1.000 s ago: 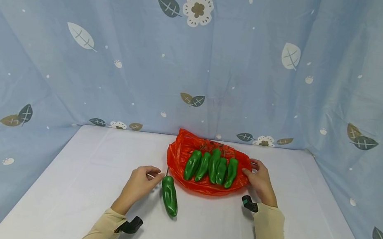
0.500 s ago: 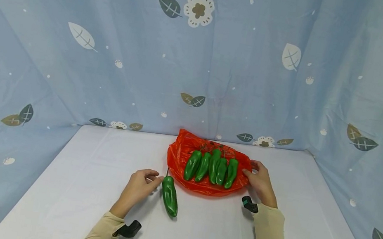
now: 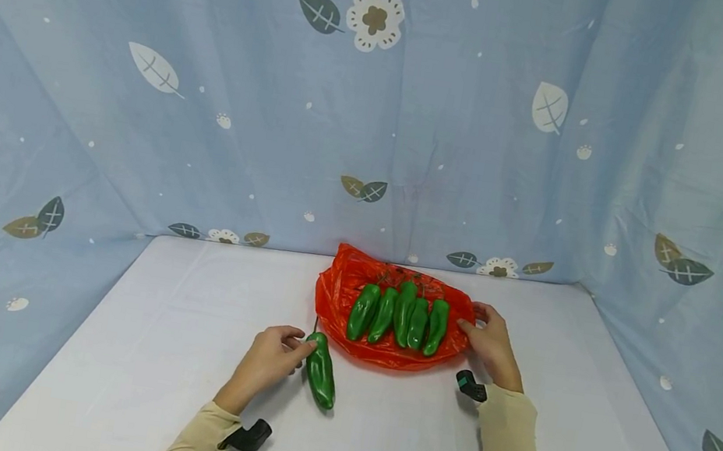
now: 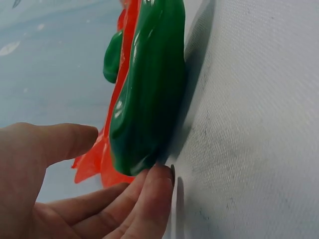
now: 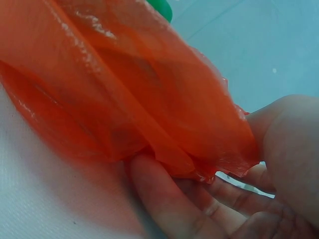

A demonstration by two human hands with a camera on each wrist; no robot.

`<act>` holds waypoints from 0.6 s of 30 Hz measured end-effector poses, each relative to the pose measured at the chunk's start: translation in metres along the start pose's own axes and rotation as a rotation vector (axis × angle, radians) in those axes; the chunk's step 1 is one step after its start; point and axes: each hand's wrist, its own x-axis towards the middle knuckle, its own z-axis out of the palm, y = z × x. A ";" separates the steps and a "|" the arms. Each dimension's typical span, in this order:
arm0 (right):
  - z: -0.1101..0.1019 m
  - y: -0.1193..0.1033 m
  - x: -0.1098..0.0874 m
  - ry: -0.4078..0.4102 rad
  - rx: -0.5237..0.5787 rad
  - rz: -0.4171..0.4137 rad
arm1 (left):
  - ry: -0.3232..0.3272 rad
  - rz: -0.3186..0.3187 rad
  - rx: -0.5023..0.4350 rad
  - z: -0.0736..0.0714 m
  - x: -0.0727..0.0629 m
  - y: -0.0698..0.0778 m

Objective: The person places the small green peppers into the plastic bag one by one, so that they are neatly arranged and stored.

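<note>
A glossy green pepper (image 3: 321, 373) lies on the white tabletop, its stem end toward the back. My left hand (image 3: 269, 359) is at that stem end. In the left wrist view the fingertips (image 4: 158, 181) reach the end of the pepper (image 4: 149, 89), while the thumb stands apart from it. Several more green peppers (image 3: 404, 313) lie side by side on a spread red plastic bag (image 3: 359, 350). My right hand (image 3: 493, 343) holds the bag's right edge. In the right wrist view, fingers (image 5: 167, 196) are under the bag (image 5: 149, 99), and the thumb's tip is hidden behind it.
The white tabletop (image 3: 383, 450) carries the bag near its back edge. A blue patterned curtain (image 3: 459, 146) hangs behind and at both sides. Black wrist cameras sit on both of my wrists.
My left hand has shifted slightly right and nearer, its thumb now over the top of the loose pepper. The right hand, the bag and the peppers stay in place.
</note>
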 end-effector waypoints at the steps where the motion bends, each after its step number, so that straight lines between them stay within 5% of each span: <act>1: 0.000 0.000 0.000 -0.001 0.002 -0.003 | -0.001 0.000 0.006 0.001 0.000 0.001; 18: 0.000 0.000 0.000 -0.001 0.014 0.007 | -0.013 0.008 0.074 0.009 0.002 0.006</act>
